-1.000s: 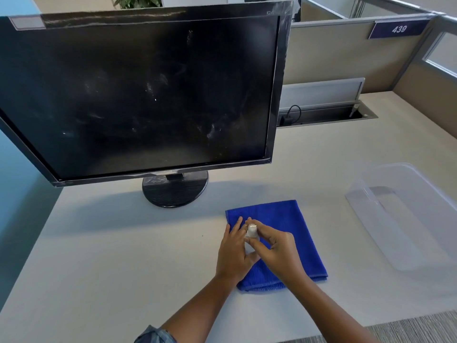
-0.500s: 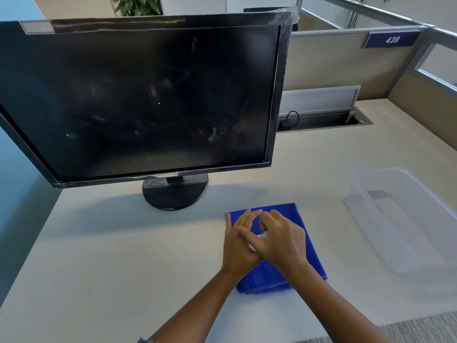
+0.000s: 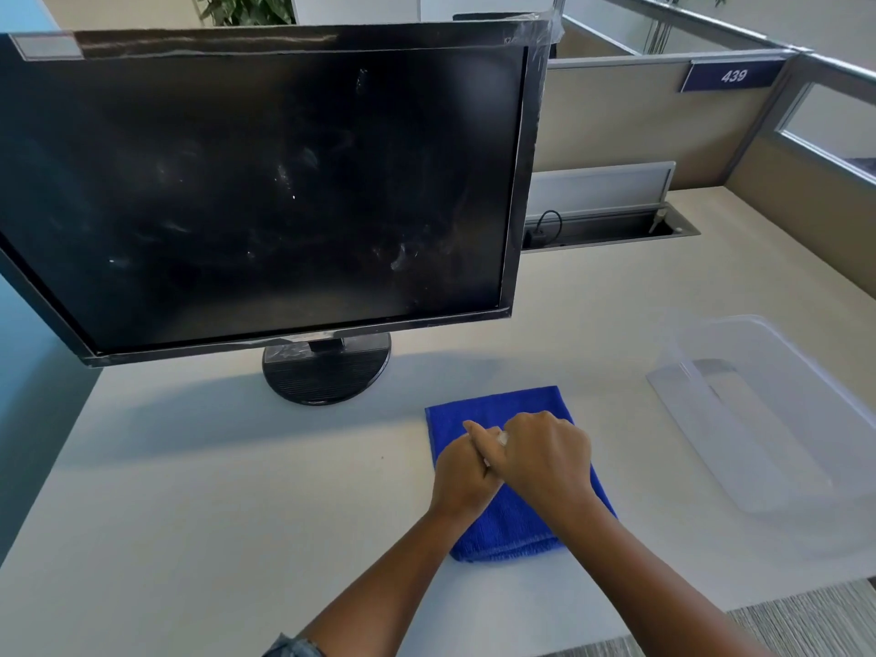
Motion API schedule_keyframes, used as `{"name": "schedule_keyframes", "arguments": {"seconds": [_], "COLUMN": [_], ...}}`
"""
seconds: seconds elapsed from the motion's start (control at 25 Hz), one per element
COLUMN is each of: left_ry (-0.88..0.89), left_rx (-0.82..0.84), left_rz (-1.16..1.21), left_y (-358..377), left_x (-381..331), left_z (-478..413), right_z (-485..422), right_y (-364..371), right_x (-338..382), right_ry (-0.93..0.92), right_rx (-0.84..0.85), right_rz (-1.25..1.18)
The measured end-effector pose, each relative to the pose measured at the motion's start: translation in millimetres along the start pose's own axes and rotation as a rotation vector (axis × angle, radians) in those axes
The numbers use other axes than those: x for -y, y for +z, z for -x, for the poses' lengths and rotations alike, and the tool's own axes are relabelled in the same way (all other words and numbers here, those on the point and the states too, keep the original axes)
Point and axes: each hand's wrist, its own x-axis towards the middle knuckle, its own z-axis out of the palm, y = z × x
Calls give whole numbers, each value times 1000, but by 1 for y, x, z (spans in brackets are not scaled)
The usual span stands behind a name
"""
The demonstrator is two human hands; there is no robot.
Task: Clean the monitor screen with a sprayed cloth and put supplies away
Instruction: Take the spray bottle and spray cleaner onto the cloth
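Both hands (image 3: 514, 459) over cloth (image 3: 502, 528) middle

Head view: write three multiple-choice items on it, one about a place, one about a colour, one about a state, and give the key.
1. Where does the clear plastic bin stand relative to the cloth?
A. To the right of it on the desk
B. Behind the monitor
C. On top of it

2. What colour is the cloth?
A. Yellow
B. Blue
C. White

3. What state is the monitor screen in?
A. Lit and showing a picture
B. Cracked across the middle
C. Dark and smudged

Key:
1 A: the bin sits on the desk at the right, apart from the cloth.
2 B: the folded cloth under the left hand and right hand is bright blue.
3 C: the screen is black, with pale streaks and specks across it.
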Motion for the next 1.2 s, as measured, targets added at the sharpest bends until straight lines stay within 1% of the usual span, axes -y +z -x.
{"name": "schedule_keyframes", "arguments": {"seconds": [0.08, 0.16, 0.2, 0.24, 0.28, 0.32, 0.36, 0.4, 0.44, 0.48, 0.56, 0.68, 0.76, 0.84, 0.96, 1.2], "left_ry": [12, 22, 25, 20, 13, 13, 20, 40, 53, 58, 63, 66, 62, 51, 26, 20], "left_rx": [-21, -40, -38, -31, -16, 8, 50, 108, 153, 161, 125, 89, 57, 42, 28, 8], "left_rz": [-10, -24, -20, -10, -2, -3, -12, -32, -56, -66, -33, 21, 87, 144, 182, 185], "left_y": [-1, -2, -5, -8, -11, -14, -14, -12, -9, -5, 1, 5, 3, 0, -3, -6], "left_x": [0, 5, 7, 7, 7, 6, 3, -1, -4, -6, -5, 2, 2, 3, 5, 7], "left_z": [-2, 1, 2, 1, -2, -7, -12, -15, -15, -13, -8, -3, -4, -3, -1, 5], "right_z": [-3, -1, 2, 4, 2, -6, -19, -37, -55, -69, -85, -84, -80, -77, -75, -82], "right_y": [-4, -8, -13, -23, -38, -56, -74, -89, -102, -107, -91, -35, 2, 29, 57, 75], "right_x": [1, 2, 4, 8, 12, 16, 16, 13, 8, 0, -27, -83, -117, -140, -156, -163], "right_ry": [14, -4, -27, -51, -68, -81, -91, -100, -107, -99, -36, 205, 350, 433, 497, 569], "right_rx": [66, 135, 149, 123, 24, -158, -358, -452, -428, -348, -193, -42, 24, 59, 55, 40], "right_rz": [48, 44, 10, -90, -230, -367, -449, -503, -540, -555, -530, -504, -512, -499, -502, -571]}}
